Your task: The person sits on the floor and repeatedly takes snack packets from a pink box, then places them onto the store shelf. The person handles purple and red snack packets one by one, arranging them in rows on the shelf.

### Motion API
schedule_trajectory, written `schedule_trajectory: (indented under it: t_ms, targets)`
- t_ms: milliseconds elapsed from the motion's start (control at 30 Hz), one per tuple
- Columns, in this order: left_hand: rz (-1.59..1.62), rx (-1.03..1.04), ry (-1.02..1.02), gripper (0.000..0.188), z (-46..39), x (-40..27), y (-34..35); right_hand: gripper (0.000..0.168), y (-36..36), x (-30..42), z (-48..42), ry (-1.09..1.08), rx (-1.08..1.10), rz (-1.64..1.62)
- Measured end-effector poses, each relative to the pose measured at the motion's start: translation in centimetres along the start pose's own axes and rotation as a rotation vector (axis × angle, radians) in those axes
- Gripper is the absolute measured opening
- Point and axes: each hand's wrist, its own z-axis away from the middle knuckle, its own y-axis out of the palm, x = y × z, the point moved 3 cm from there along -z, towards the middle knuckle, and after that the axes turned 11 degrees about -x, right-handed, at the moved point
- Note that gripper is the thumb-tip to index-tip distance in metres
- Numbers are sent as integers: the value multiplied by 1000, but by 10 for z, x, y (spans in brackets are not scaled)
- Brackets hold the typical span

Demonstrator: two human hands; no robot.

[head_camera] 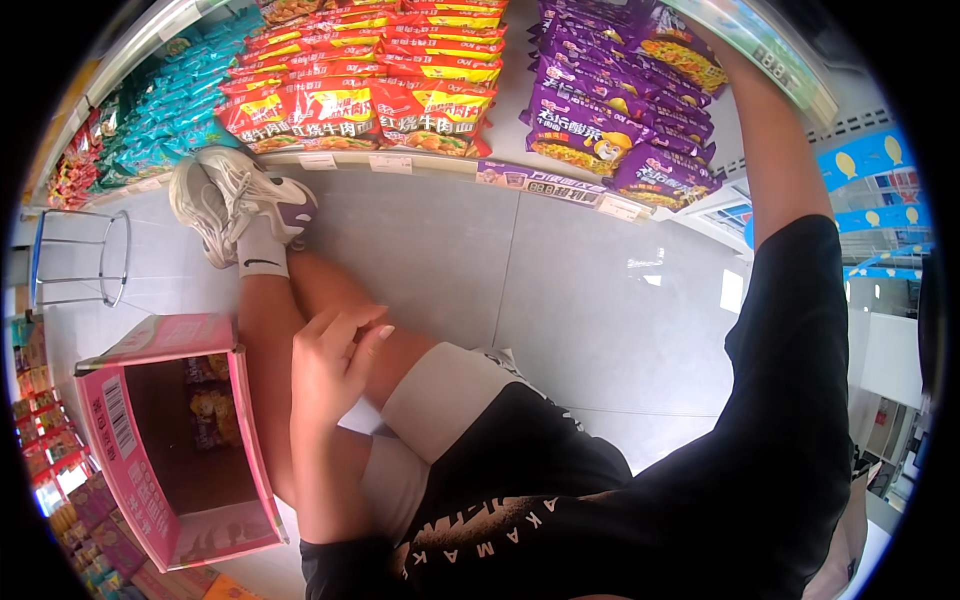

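My left hand [337, 356] hovers over my bent legs with loosely curled fingers, thumb apart, holding nothing. To the right, my right arm reaches into the shelf; most of my right hand [711, 41] is hidden behind the shelf edge above. Against it, a purple instant noodle packet [681, 56] lies tilted on top of others, and I cannot tell whether my fingers grip it. Below are rows of purple noodle packets [585, 124] standing on the shelf. An open pink cardboard box [259, 450] by my left leg contains a few purple packets [214, 416].
Red noodle packets [431, 112] and teal packets [176, 112] fill the shelf's left part. Price labels line the shelf front edge [442, 165]. An upper shelf edge [780, 60] overhangs my right arm. A metal-framed stool [112, 259] stands at left on the grey tiled floor [600, 300].
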Motion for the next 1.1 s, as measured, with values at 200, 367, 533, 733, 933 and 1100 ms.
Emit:
schedule_trajectory:
  t_ms: [200, 367, 533, 733, 933, 1100]
  targets:
    - [-30, 33, 45, 18, -6, 5, 10, 28, -3, 27, 2, -23, -103, 274]
    - [-54, 59, 80, 18, -11, 3, 17, 27, 3, 30, 9, 24, -249, 281]
    - [-74, 73, 115, 18, -15, 1, 22, 31, 28, 11, 28, 96, -650, 29]
    - [-126, 77, 87, 18, -15, -2, 23, 75, 76, 8, 70, 83, -502, 427]
    - [-131, 81, 125, 20, -12, -2, 23, 86, 120, -39, 62, 28, -507, 100]
    - [-149, 107, 190, 20, -8, -3, 21, 83, 127, -40, 62, 80, -366, 274]
